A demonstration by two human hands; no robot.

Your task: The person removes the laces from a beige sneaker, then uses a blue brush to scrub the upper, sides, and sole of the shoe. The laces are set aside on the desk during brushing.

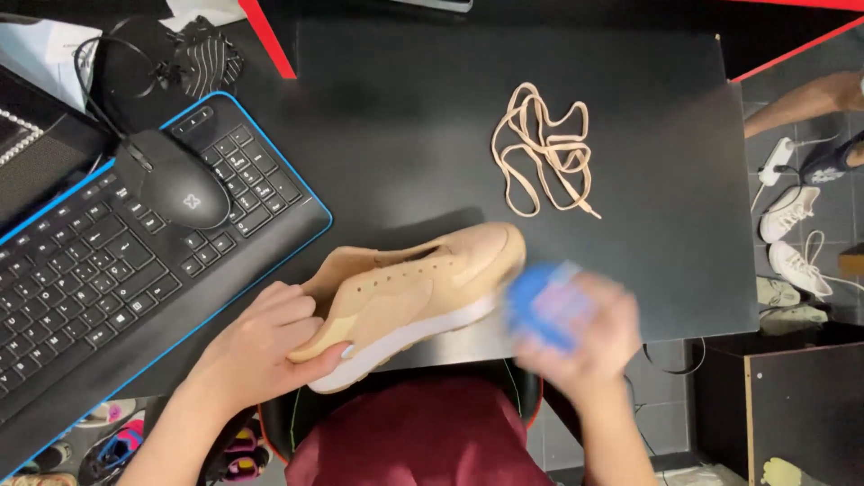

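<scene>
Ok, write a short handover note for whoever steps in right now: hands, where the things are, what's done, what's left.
Left hand: gripping the heel of the tan shoe, held on its side at the desk's near edge.
Right hand: holding a blue object by the toe; blurred, so its kind is unclear.
Laces: out of the shoe, in a loose pile on the black desk.
Done: laces removed.
Left: cannot tell how much of the shoe has been gone over; the eyelets are empty.

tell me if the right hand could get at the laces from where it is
Probably yes: the laces lie loose on bare desk beyond the shoe's toe, nothing between. But the right hand already grips a blue thing, blurred.
</scene>
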